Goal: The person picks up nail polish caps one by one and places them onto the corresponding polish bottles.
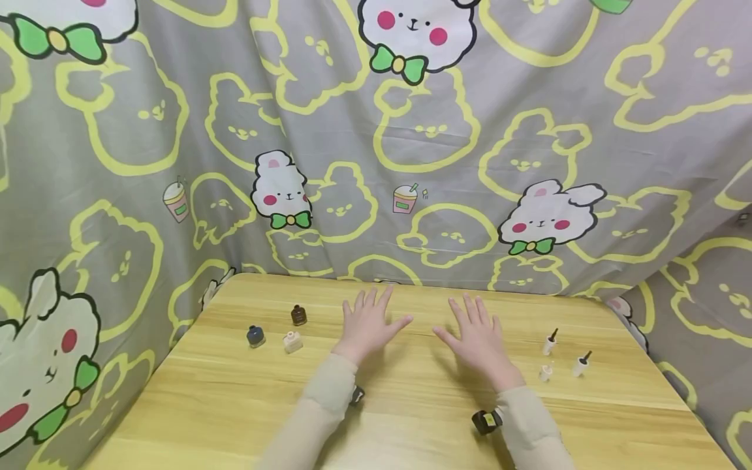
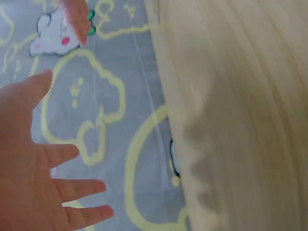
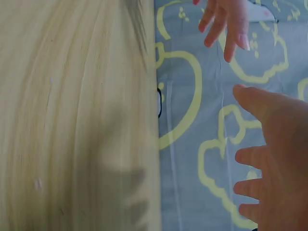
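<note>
Head view: towards the left of the table (image 1: 423,398), upright in a loose cluster, a glossy dark-blue bottle (image 1: 255,337), a dark-brown bottle (image 1: 298,316) and a squat pale bottle (image 1: 292,342), all with narrow necks showing. Towards the right, near one another, a white rear cap (image 1: 549,347) and white outermost cap (image 1: 580,367), both with dark brushes pointing up, plus a smaller-looking pale-brushed cap (image 1: 546,373). Between the groups, left hand (image 1: 363,328) and right hand (image 1: 474,336) spread, grasping nothing, well apart from bottles and caps. Judging by this layout, opening and sorting into two groups apparently done for all three; no closed bottle visibly left. Cannot tell whether anything more remains.

Left wrist view: left fingers straight and fanned, palm free, before the patterned curtain (image 2: 108,183); shadow on bare wood, no bottle in sight.

Right wrist view: right fingers likewise extended and unladen, no cap in sight; other hand's fingertips (image 3: 230,50) at the top.
</note>
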{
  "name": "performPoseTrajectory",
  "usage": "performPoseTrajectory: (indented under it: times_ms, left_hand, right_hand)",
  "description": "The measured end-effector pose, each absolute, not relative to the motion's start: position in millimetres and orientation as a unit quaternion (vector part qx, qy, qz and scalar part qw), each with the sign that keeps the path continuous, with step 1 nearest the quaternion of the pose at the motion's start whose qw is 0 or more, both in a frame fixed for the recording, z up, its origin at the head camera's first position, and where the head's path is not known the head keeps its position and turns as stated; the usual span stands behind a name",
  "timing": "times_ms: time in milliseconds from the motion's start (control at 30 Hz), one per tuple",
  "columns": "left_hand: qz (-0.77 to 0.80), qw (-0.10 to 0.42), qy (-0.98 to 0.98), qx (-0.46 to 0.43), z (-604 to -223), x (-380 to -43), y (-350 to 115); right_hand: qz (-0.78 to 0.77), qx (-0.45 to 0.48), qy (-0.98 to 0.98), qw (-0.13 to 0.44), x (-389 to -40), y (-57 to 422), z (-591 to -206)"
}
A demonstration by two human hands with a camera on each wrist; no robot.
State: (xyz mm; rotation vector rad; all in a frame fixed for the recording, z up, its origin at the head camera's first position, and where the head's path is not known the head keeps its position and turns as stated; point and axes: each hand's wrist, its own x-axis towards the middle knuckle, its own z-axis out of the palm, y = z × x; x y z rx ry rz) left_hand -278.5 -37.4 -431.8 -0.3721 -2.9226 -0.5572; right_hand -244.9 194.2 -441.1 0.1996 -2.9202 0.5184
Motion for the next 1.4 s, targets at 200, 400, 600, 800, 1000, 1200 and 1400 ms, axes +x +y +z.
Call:
performPoseTrajectory:
  times_ms: [200,400,600,800,1000,1200,1400]
  left_hand:
    - [-0.154,0.096,-0.969,-0.168,-420.0,-261.8,-52.5]
    - [-0.109,0.139,-0.963,-0.206,-413.3,-243.4,-72.1]
    - [-0.103,0.201,-0.946,-0.232,-411.1,-227.2,-90.8]
    - [-0.108,0.268,-0.919,-0.267,-415.6,-213.7,-106.1]
    - [-0.159,0.269,-0.911,-0.268,-421.7,-203.3,-115.4]
    - [-0.184,0.285,-0.902,-0.266,-426.5,-198.9,-126.4]
    - [-0.209,0.295,-0.894,-0.266,-435.1,-198.9,-141.0]
  right_hand:
    - [0.153,0.092,-0.974,0.139,-233.0,199.6,-426.7]
    - [0.150,0.134,-0.958,0.206,-220.0,213.1,-420.1]
    - [0.148,0.181,-0.935,0.265,-205.6,226.0,-416.2]
    - [0.164,0.196,-0.927,0.276,-189.3,237.4,-417.1]
    - [0.197,0.201,-0.921,0.270,-172.7,251.2,-418.2]
    - [0.210,0.207,-0.913,0.283,-158.5,261.8,-421.7]
    - [0.231,0.228,-0.898,0.296,-149.5,271.7,-429.3]
